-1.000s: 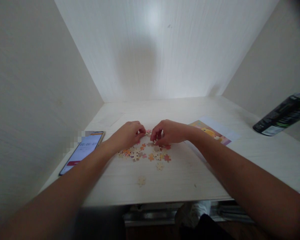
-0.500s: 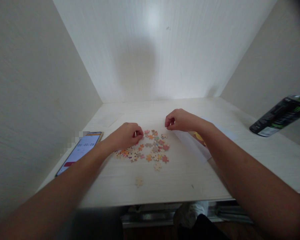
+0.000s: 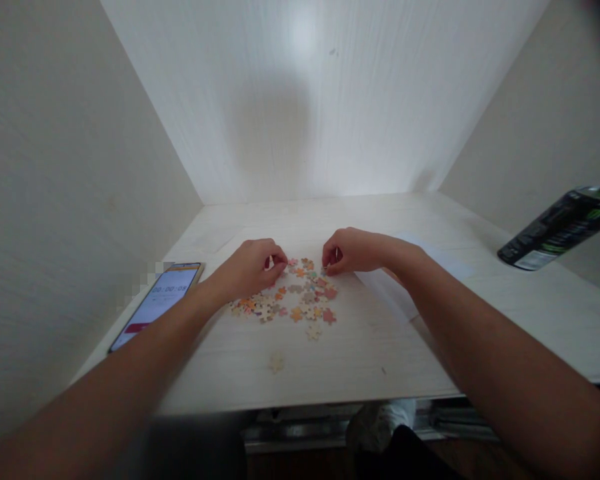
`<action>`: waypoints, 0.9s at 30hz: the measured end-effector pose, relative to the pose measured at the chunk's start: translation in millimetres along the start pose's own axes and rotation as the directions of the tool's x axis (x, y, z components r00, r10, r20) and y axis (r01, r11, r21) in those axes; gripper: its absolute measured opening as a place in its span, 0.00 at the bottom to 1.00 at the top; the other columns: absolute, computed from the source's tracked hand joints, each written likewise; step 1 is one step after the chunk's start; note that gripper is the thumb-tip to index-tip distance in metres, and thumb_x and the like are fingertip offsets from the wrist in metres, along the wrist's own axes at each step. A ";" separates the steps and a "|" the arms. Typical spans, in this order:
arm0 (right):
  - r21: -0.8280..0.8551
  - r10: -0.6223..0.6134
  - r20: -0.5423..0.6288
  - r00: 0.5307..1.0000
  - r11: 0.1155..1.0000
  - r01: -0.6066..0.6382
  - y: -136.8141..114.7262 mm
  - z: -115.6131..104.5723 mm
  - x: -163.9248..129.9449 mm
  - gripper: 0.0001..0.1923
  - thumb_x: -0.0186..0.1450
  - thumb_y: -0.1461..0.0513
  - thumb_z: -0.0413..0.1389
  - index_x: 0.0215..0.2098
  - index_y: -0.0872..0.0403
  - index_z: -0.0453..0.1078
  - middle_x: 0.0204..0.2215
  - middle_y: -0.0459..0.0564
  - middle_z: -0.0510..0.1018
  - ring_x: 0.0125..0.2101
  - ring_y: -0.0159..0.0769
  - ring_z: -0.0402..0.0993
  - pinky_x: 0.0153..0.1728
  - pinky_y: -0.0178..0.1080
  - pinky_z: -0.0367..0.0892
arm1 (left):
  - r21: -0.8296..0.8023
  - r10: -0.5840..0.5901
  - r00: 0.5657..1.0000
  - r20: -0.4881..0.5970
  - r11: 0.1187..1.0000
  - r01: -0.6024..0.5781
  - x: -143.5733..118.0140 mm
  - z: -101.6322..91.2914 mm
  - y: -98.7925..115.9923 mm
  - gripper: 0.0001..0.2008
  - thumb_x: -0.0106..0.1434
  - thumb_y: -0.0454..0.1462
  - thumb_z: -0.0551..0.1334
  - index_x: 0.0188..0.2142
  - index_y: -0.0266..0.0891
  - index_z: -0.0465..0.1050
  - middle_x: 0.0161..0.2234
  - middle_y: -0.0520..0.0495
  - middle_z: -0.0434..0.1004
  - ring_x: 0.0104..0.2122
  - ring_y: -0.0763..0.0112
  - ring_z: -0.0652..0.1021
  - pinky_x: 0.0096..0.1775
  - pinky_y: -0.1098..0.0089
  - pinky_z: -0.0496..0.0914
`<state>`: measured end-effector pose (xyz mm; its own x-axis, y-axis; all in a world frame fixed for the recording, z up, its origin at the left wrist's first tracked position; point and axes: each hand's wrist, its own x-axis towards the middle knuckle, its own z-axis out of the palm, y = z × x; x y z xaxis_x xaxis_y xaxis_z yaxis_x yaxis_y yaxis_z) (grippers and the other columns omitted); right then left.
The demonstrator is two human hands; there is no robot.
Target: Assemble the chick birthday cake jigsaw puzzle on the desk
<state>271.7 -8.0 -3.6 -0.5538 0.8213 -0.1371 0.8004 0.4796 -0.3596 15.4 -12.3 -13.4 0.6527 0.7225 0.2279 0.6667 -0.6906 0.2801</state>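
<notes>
A big white wall stands at the back, with a bright shiny spot near its top and a soft, dark shadow below that. Plain walls go up on the left and right sides too. The white table fills the space between them.

Two bare arms reach over the table from the near side. Thin white paper lies flat by the right arm, which covers some of it. A tall black can with some green on it is far over on the right, and it looks slanted in this view. A phone lies face up on the left, with a row of numbers and a red bar on its screen. The left arm hides one corner of it.

The left hand is at the far left side of the puzzle pieces. Its grip is nearly closed, thumb and finger tips close together, just beside a pink piece. I cannot tell if it pinches one. The right hand is curled at the far right side, its finger tips down by a small pale piece. I cannot tell if its grip holds that piece.

The pieces lie loose on the table, between and in front of the hands, in orange, pink, yellow, gray and cream. One cream piece lies alone, nearer the front edge. A tiny dark mark is to the right of it.
</notes>
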 end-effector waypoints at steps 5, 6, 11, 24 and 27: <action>0.047 -0.046 0.014 0.999 0.998 0.046 1.0 -1.9 -1.3 0.08 0.57 0.61 0.61 0.35 0.52 0.80 0.29 0.48 0.81 0.27 0.33 0.73 0.28 0.34 0.64 | -0.090 0.114 0.993 0.036 0.990 -0.111 -2.7 3.2 19.9 0.09 0.63 0.40 0.58 0.37 0.40 0.76 0.33 0.48 0.75 0.30 0.74 0.72 0.33 0.71 0.65; 0.056 -0.051 0.013 0.999 0.997 0.050 0.9 -1.9 -1.5 0.08 0.57 0.61 0.60 0.35 0.53 0.80 0.29 0.48 0.81 0.27 0.33 0.73 0.28 0.35 0.64 | -0.117 0.149 0.987 0.062 0.983 -0.141 -3.6 4.4 25.9 0.10 0.64 0.41 0.58 0.39 0.41 0.77 0.35 0.48 0.74 0.31 0.73 0.72 0.34 0.71 0.65; 0.062 -0.050 -0.011 0.999 0.997 0.051 -0.7 -1.4 -1.2 0.09 0.57 0.63 0.58 0.34 0.53 0.80 0.28 0.49 0.81 0.27 0.34 0.73 0.28 0.35 0.64 | -0.212 0.301 0.941 0.155 0.940 -0.266 -7.3 7.7 48.6 0.13 0.65 0.40 0.58 0.49 0.47 0.75 0.42 0.46 0.74 0.41 0.69 0.74 0.43 0.69 0.66; 0.210 -0.087 0.184 0.979 0.976 0.048 -0.7 -9.6 -12.5 0.07 0.57 0.62 0.60 0.33 0.54 0.79 0.28 0.47 0.81 0.28 0.35 0.73 0.29 0.35 0.64 | -0.160 0.335 0.919 0.210 0.939 -0.306 -4.4 6.4 43.0 0.12 0.63 0.33 0.58 0.43 0.47 0.78 0.36 0.50 0.74 0.30 0.76 0.72 0.36 0.72 0.65; 0.147 -0.074 0.209 0.975 0.988 0.043 -4.9 -8.8 -14.1 0.11 0.54 0.60 0.64 0.36 0.52 0.79 0.28 0.46 0.81 0.28 0.35 0.73 0.27 0.35 0.63 | -0.134 0.319 0.925 0.204 0.946 -0.296 -4.0 7.4 39.7 0.11 0.63 0.34 0.58 0.41 0.45 0.79 0.35 0.50 0.75 0.28 0.76 0.72 0.35 0.72 0.65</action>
<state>277.5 -19.3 8.2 -0.6468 0.7011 -0.3001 0.7333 0.4638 -0.4971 41.9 -42.8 -10.1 0.8902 0.4421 0.1098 0.3889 -0.8631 0.3223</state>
